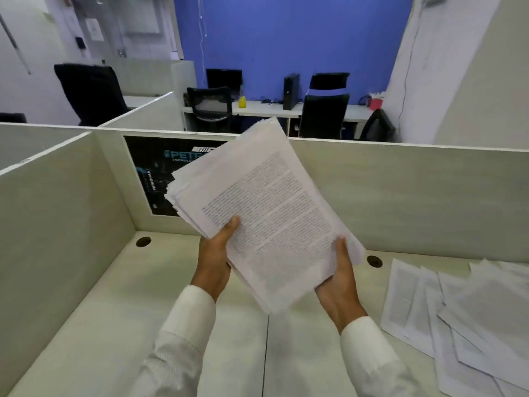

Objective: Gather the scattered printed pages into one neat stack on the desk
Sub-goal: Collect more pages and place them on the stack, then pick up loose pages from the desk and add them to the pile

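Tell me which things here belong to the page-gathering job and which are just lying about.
Job: stack of pages, held by left hand and right hand; scattered pages; desk.
Lying about: black poster; partition; office chairs; computer tower.

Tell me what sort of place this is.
Most likely an open-plan office: cubicle partitions around the desk, plus a black office chair and a computer tower at the far desk by the blue wall.

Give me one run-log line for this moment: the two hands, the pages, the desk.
held stack uneven, raised above desk | left hand grips its left edge | right hand grips its lower right corner | loose pages scattered on desk, right side
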The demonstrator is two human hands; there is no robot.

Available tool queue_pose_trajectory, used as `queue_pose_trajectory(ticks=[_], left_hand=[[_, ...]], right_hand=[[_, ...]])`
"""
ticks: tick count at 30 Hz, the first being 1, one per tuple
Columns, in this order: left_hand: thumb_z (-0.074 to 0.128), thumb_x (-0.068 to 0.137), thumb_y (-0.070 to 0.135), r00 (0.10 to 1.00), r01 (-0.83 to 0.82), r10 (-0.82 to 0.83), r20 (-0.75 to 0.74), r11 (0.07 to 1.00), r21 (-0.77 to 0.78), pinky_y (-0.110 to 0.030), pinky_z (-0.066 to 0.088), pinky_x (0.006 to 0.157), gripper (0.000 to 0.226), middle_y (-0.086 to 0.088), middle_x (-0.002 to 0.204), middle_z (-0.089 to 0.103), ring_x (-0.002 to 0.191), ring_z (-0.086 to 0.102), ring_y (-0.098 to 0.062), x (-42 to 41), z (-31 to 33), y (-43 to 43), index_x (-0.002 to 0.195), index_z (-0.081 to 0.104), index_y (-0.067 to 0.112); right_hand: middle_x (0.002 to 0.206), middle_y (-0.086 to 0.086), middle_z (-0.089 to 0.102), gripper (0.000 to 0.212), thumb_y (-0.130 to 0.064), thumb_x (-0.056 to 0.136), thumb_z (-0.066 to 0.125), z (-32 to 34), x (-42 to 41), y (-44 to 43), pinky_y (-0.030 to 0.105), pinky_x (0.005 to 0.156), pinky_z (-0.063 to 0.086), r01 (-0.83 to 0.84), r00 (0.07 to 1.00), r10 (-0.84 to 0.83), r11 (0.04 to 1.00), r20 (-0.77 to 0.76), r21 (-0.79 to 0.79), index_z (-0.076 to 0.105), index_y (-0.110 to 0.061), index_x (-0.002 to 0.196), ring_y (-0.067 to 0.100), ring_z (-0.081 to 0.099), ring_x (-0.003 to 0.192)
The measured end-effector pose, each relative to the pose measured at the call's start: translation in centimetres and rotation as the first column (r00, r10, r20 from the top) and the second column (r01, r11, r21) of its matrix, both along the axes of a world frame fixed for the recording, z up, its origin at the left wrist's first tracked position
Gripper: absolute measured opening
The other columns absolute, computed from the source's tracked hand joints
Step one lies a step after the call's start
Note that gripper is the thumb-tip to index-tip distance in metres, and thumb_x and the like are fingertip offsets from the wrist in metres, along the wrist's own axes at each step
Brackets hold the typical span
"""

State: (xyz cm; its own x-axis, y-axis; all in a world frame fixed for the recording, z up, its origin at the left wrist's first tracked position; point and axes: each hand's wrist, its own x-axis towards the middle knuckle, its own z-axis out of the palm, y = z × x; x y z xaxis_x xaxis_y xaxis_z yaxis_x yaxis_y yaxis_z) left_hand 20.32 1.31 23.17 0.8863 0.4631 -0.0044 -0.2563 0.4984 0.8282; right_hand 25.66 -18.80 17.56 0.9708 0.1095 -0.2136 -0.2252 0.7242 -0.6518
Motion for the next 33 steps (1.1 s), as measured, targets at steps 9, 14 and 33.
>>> queue_pose_trajectory(ticks=[9, 14, 33], left_hand=[[0.073, 0.085, 0.022, 0.995, 0.099, -0.096, -0.024, 0.976, 0.194, -0.038, 0.058, 0.088, 0.031, -0.001, 0.112, 0.074, 0.104, 0.07, -0.021, 3.1, 1.1, -8.1, 0.114, 0.067, 0.018], [0.077, 0.082, 0.022, 0.993, 0.09, -0.082, -0.084, 0.991, 0.095, -0.038, 0.058, 0.086, 0.048, -0.008, 0.121, 0.07, 0.105, 0.07, -0.022, 5.3, 0.7, -9.9, 0.126, 0.06, 0.012], [0.069, 0.091, 0.019, 0.894, 0.102, -0.112, -0.435, 0.994, -0.046, -0.034, 0.056, 0.076, 0.031, -0.002, 0.109, 0.072, 0.096, 0.068, -0.022, 2.2, -9.8, -10.0, 0.121, 0.064, 0.013]], right_hand=[[0.131, 0.009, 0.065, 0.058, -0.066, 0.085, 0.059, -0.5, 2.5, -5.6, 0.048, 0.104, 0.045, 0.165, 0.986, -0.167, 0.969, -0.008, 0.183, 0.068, -0.024, 0.124, 0.028, 0.06, 0.116], [0.125, 0.009, 0.069, 0.045, -0.062, 0.091, 0.054, 0.4, 3.4, -6.1, 0.044, 0.096, 0.049, 0.187, 0.982, -0.185, 0.973, -0.03, 0.132, 0.075, -0.025, 0.107, 0.025, 0.065, 0.107], [0.108, 0.005, 0.07, 0.042, -0.038, 0.086, 0.073, -10.5, -4.7, -9.3, 0.04, 0.084, 0.054, 0.154, 0.855, -0.357, 0.866, -0.375, -0.475, 0.064, -0.013, 0.119, 0.024, 0.066, 0.094]])
